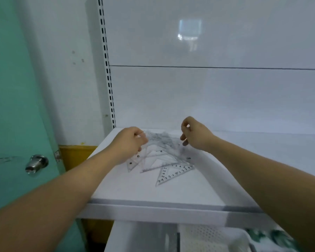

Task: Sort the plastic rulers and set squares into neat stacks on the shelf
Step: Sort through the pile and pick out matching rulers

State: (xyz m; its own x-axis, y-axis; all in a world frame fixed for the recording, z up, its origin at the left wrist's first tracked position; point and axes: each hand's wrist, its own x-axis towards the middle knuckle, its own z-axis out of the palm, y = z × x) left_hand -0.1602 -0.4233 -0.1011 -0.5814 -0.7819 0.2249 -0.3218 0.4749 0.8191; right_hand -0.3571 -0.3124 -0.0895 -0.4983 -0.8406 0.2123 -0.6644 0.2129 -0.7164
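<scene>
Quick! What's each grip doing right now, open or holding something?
Left grip: closed, holding clear set squares.
Right grip: fingers curled; whether it holds anything cannot be told.

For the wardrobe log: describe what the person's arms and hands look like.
The left arm and right arm are bare as far as the frame shows: no sleeves. The left hand and right hand carry no gloves, and no rings, watch or bracelet show.

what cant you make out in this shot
Head view:
- Pile: clear pieces overlap and blur; count unclear, rulers indistinguishable.
- Right hand: fingers pinched; whether they hold a clear piece is unclear.
- Lower shelf items: cut off by bottom edge.
</scene>
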